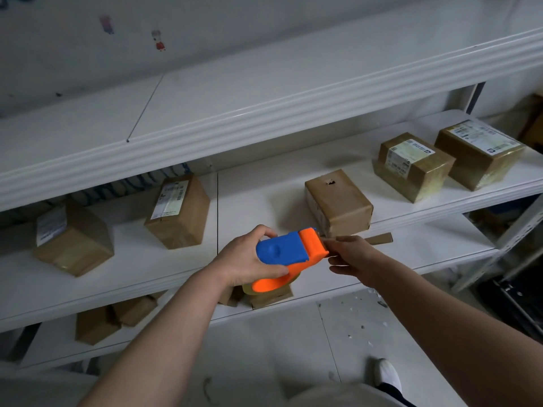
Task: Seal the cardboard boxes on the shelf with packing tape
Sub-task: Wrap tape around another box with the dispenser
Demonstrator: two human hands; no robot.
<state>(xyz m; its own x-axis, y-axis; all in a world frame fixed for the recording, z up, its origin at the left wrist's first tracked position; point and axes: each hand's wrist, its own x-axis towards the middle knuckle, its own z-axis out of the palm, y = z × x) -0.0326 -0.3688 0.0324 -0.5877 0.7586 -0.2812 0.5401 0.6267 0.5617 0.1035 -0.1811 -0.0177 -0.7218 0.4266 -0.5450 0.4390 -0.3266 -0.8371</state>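
Note:
My left hand [246, 259] grips a blue and orange tape dispenser [291, 257] in front of the middle shelf [264, 189]. My right hand [349, 254] pinches the tape end at the dispenser's orange mouth. Just behind stands a plain cardboard box [338, 201] with a small hole in its top. Further boxes sit on the same shelf: two with labels at the left [179, 212] [70, 239] and two taped, labelled ones at the right [414, 165] [479, 154].
A strip of brown cardboard [380, 238] lies on the shelf by my right hand. The white top shelf [264, 113] overhangs the boxes. Several more boxes [117, 315] sit on the lower shelf. A metal rack upright [511, 239] stands at the right. My shoe [388, 374] is on the floor below.

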